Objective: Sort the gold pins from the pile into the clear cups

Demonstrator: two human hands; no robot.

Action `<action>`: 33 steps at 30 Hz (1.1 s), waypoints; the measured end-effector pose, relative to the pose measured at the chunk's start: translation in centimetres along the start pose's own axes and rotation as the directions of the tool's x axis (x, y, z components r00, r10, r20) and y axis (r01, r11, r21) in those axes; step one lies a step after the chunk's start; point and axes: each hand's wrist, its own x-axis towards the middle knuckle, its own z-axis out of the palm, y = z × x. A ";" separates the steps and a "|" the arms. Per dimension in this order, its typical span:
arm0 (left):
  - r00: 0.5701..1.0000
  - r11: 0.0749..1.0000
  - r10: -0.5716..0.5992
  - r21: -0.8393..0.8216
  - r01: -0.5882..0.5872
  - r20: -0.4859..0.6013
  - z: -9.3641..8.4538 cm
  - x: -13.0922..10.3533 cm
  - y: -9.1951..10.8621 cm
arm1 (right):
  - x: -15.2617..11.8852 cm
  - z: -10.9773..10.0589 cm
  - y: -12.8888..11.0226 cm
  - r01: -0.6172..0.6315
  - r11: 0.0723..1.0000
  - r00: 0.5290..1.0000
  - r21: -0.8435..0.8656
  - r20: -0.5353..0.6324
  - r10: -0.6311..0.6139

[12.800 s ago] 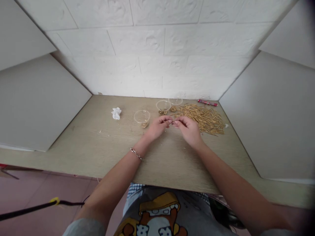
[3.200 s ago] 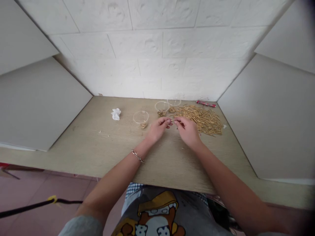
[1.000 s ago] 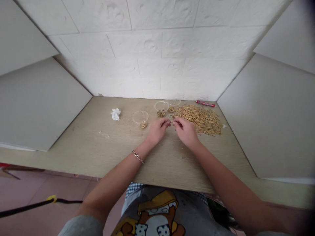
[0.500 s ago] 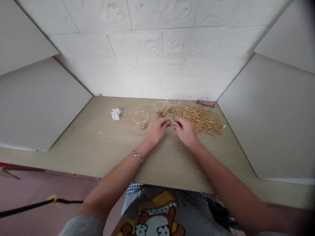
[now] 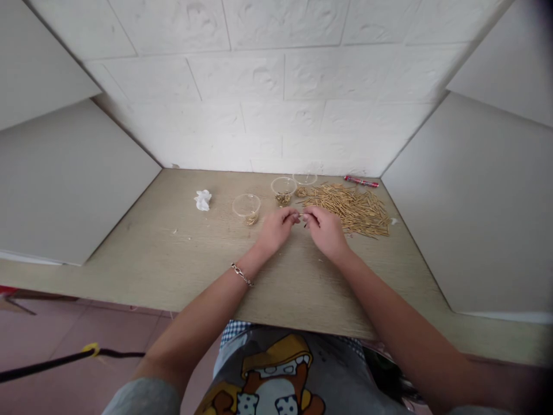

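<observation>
My left hand (image 5: 277, 229) and my right hand (image 5: 325, 230) meet fingertip to fingertip above the middle of the table. Pinched between them is a thin gold-coloured pin (image 5: 301, 215), mostly covered by the fingers. A small dark tip shows below my right fingers; what it belongs to I cannot make out. Just right of my right hand lies a wide pile of slim gold-coloured pins (image 5: 356, 210). Beyond my left hand stands a clear plastic cup (image 5: 284, 184) with small gold pieces in it. Another clear cup (image 5: 246, 203), left of that hand, holds a few gold pieces.
A small heap of gold pieces (image 5: 301, 192) and a clear round lid (image 5: 305, 177) lie near the wall. A red tube-shaped packet (image 5: 361, 181) rests behind the pile. Crumpled white tissue (image 5: 203, 200) is at the left. Grey panels (image 5: 479, 202) flank the table (image 5: 207, 259).
Both hands stay almost in place, fingertips together on the thin pin. Only a slight shift of the camera view shows.
</observation>
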 end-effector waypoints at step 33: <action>0.999 0.997 -0.028 0.073 0.030 -0.028 -0.1 -0.3 0.6 | -0.4 0.4 -0.3 -0.053 0.998 0.998 0.028 -0.020 0.053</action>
